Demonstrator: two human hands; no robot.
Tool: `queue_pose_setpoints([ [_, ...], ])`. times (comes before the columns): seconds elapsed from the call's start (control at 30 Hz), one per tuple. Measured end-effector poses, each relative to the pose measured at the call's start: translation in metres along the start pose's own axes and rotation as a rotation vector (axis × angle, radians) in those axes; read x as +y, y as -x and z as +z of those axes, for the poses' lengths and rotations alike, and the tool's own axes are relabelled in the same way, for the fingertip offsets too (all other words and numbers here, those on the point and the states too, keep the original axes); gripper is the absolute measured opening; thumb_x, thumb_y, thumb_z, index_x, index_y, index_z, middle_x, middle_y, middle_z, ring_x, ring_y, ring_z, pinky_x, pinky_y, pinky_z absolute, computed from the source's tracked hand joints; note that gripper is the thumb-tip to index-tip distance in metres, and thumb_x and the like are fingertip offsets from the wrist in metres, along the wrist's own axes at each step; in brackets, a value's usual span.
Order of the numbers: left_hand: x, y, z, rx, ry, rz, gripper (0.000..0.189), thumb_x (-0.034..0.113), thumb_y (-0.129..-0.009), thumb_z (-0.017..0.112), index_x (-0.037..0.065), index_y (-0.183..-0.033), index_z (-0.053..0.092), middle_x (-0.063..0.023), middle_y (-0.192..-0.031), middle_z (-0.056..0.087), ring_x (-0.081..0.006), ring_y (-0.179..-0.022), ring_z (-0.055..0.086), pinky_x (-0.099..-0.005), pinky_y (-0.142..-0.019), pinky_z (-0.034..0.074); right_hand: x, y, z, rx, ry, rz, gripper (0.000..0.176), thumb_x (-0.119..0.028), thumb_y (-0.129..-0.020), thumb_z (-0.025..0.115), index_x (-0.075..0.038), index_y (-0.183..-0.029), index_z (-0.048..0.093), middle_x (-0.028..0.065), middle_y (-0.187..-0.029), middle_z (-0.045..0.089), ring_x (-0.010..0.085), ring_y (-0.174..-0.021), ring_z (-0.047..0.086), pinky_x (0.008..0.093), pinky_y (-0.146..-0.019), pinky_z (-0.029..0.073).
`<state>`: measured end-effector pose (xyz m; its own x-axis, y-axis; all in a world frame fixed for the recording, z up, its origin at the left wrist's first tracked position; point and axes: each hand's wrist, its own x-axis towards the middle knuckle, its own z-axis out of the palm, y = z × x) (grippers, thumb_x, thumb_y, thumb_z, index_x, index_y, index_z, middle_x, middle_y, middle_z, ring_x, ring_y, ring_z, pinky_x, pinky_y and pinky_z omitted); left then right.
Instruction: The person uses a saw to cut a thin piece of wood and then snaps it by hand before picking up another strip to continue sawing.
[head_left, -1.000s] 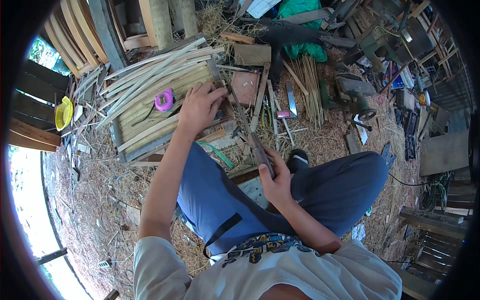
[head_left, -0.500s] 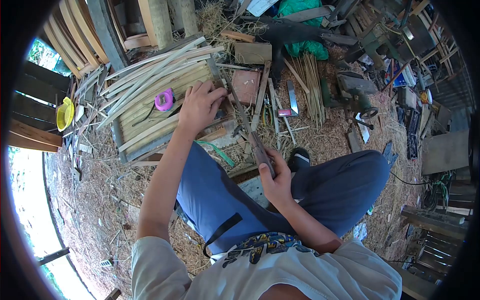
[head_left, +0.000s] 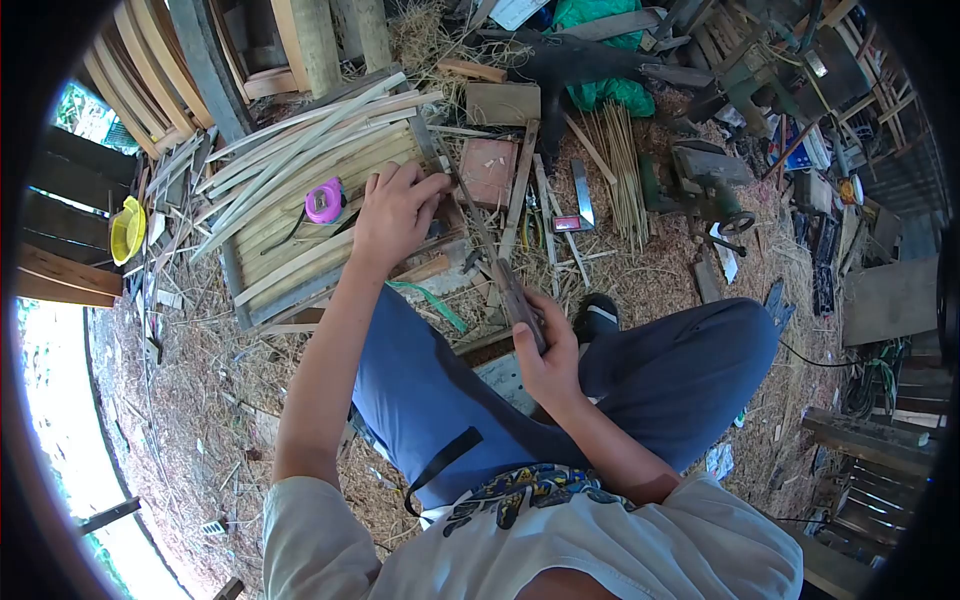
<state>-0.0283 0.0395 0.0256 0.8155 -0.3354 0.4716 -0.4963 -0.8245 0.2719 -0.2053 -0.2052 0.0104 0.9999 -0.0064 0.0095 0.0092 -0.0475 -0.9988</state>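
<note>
Item: long knife [head_left: 508, 290], dark handle, narrow blade. Located just above the person's knees, over the straw-littered ground, between the two hands.

Orientation: long axis runs diagonally, handle low and toward the body, tip up and away toward the left, ending beside the bamboo slat panel [head_left: 290, 215]. Edge direction cannot be made out.

Hands: well apart. Right hand [head_left: 545, 358] is closed round the handle, thumb along it. Left hand [head_left: 393, 215] lies on the panel's right edge, fingers bent. Whether it grips a slat cannot be told.

Assessment: the blade appears set to work at the panel's edge. Judged good practice: keep the left fingers behind the tip's line, press the panel flat so that it does not shift, and drive along the blade's axis, away from the knees.

Surroundings: pink tape measure [head_left: 325, 200] on the slats just left of the left hand; reddish board [head_left: 490, 170] and bundle of thin sticks [head_left: 622, 165] beyond; yellow bowl [head_left: 127, 228] far left
</note>
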Motion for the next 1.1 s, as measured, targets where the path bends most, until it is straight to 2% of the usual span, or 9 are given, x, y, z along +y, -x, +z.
queue_pose_setpoints([
  [0.2,0.001,-0.001,-0.001,-0.019,-0.01,-0.013,0.025,0.015,-0.094,0.073,0.021,-0.118,0.075,-0.005,-0.1,0.061,-0.0294,-0.103,0.059,-0.0463,-0.091,0.047,0.001,-0.003,-0.003,-0.005,0.053,0.0,0.044,-0.011,-0.107,0.062,-0.001,-0.149,0.055,0.0031,-0.108,0.067,0.0071,-0.088,0.059,0.0252,-0.079,0.049],
  [0.3,0.002,0.0,-0.001,-0.014,0.0,-0.028,0.026,0.015,-0.094,0.073,0.022,-0.119,0.075,-0.0049,-0.101,0.062,-0.0296,-0.103,0.059,-0.0466,-0.092,0.047,-0.002,-0.001,-0.002,-0.002,-0.088,0.128,0.044,-0.01,-0.107,0.061,0.0,-0.15,0.055,0.0036,-0.109,0.067,0.0069,-0.09,0.059,0.025,-0.081,0.05],
  [0.5,0.005,-0.002,-0.003,0.004,0.028,-0.044,0.028,0.015,-0.095,0.073,0.022,-0.121,0.075,-0.0047,-0.102,0.063,-0.03,-0.104,0.059,-0.0467,-0.094,0.048,0.002,0.003,-0.007,-0.005,-0.124,0.119,0.046,-0.011,-0.108,0.06,0.001,-0.152,0.054,0.0027,-0.109,0.066,0.0058,-0.088,0.058,0.0241,-0.078,0.048],
  [0.7,0.004,0.0,-0.003,-0.006,0.028,-0.036,0.03,0.015,-0.095,0.073,0.022,-0.124,0.074,-0.0049,-0.102,0.062,-0.0302,-0.105,0.058,-0.0471,-0.095,0.048,0.001,0.004,-0.007,-0.032,-0.098,0.133,0.044,-0.01,-0.108,0.06,0.0,-0.15,0.054,-0.0004,-0.096,0.064,0.0037,-0.079,0.056,0.0235,-0.069,0.044],
  [0.8,0.001,0.001,-0.001,-0.01,0.015,-0.027,0.029,0.015,-0.094,0.073,0.022,-0.123,0.075,-0.0053,-0.103,0.062,-0.0305,-0.105,0.058,-0.047,-0.095,0.047,0.008,0.009,-0.006,-0.024,-0.078,0.08,0.045,-0.015,-0.11,0.06,0.0,-0.152,0.051,-0.0032,-0.091,0.06,0.0011,-0.068,0.048,0.0205,-0.059,0.037],
  [0.9,-0.001,0.001,0.001,-0.017,0.004,-0.025,0.028,0.014,-0.094,0.073,0.022,-0.121,0.075,-0.0054,-0.103,0.062,-0.0308,-0.105,0.058,-0.0468,-0.095,0.047,0.005,0.008,-0.005,-0.027,-0.091,0.113,0.044,-0.015,-0.11,0.059,0.0,-0.151,0.052,-0.0027,-0.091,0.06,0.0013,-0.068,0.048,0.0205,-0.058,0.037],
  [1.0,-0.001,0.001,0.001,-0.016,0.003,-0.015,0.025,0.014,-0.094,0.073,0.021,-0.118,0.075,-0.0054,-0.103,0.062,-0.0307,-0.105,0.058,-0.0467,-0.095,0.047,-0.005,0.013,-0.005,-0.015,-0.114,0.149,0.042,-0.01,-0.107,0.06,0.0,-0.147,0.055,-0.0012,-0.091,0.063,0.003,-0.074,0.055,0.0236,-0.065,0.043],
  [1.1,-0.001,0.001,-0.001,-0.027,0.0,-0.011,0.022,0.014,-0.094,0.072,0.021,-0.116,0.075,-0.0053,-0.103,0.062,-0.0306,-0.105,0.058,-0.0469,-0.095,0.047,-0.007,0.012,-0.003,-0.007,-0.074,0.122,0.043,-0.01,-0.107,0.061,0.001,-0.148,0.054,-0.0005,-0.09,0.064,0.0037,-0.073,0.055,0.0236,-0.065,0.044],
])
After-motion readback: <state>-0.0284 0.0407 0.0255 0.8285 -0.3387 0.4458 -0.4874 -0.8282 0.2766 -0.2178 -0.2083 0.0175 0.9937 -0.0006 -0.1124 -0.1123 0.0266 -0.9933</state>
